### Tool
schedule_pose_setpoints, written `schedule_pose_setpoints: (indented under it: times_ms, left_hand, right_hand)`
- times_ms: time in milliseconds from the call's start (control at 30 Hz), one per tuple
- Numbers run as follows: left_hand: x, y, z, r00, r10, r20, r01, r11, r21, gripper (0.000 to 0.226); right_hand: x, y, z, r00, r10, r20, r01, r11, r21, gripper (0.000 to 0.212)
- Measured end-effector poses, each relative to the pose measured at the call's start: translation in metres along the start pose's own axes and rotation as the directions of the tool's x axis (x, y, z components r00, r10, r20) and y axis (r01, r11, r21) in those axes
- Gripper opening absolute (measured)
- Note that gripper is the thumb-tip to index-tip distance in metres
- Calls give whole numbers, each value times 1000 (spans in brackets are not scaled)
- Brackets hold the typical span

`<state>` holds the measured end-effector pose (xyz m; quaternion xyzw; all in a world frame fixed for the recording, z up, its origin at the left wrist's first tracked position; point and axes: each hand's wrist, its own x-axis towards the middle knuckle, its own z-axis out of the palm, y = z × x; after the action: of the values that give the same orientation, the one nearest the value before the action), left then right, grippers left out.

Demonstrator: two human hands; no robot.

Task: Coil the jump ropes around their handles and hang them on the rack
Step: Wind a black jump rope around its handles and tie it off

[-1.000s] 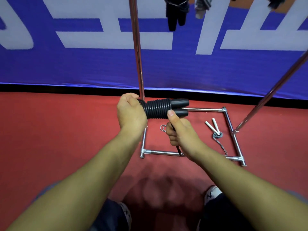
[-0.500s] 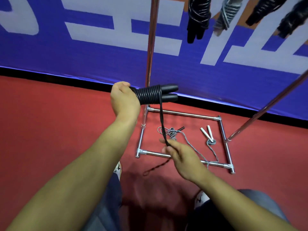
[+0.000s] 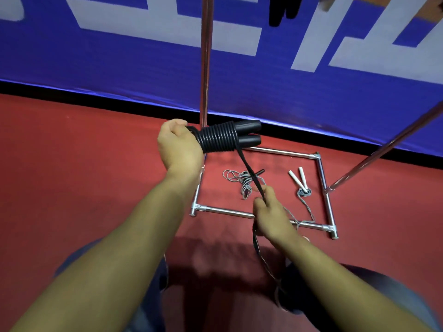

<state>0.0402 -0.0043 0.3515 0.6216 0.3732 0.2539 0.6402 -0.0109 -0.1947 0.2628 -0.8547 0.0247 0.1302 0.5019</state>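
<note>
Head view: the left hand point(image 3: 178, 146) grips the paired handles point(image 3: 248, 133) under the black coil point(image 3: 218, 140), above the rack base's point(image 3: 225, 212) far-left corner. The right hand point(image 3: 272, 216) pinches the limp rope point(image 3: 251, 174) tail; light and floppy, it seems best held taut.

Head view: scene is being viewed from above, facing forward and down (close over both forearms).
</note>
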Motion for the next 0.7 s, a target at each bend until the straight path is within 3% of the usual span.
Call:
schedule_pose_setpoints:
  times_ms: [167,300,367,533,633,700]
  left_hand:
    - [3,-14,8,986,-163,27,164,984,-73,29]
    - [19,-28,1,970,-241,30,243,968,-62,21]
    - [21,-37,-1,959,-283,30,284,958,-30,21]
    - [23,-46,-10,936,-351,19,351,936,-15,21]
    - [24,-46,-13,949,-313,40,312,950,12,22]
    - [21,-48,-14,947,-304,106,297,952,79,25]
  right_hand:
    - [-3,7,3,921,-338,-191,360,929,90,53]
    - [-9,22,-2,873,-479,-86,463,872,-161,43]
    - [-10,32,-2,887,-461,5,448,859,-247,27]
    - [-12,40,9,929,-346,132,370,889,-270,44]
    - [-4,31,9,932,-180,314,190,982,-2,21]
    - [1,32,7,915,-145,376,149,989,18,18]
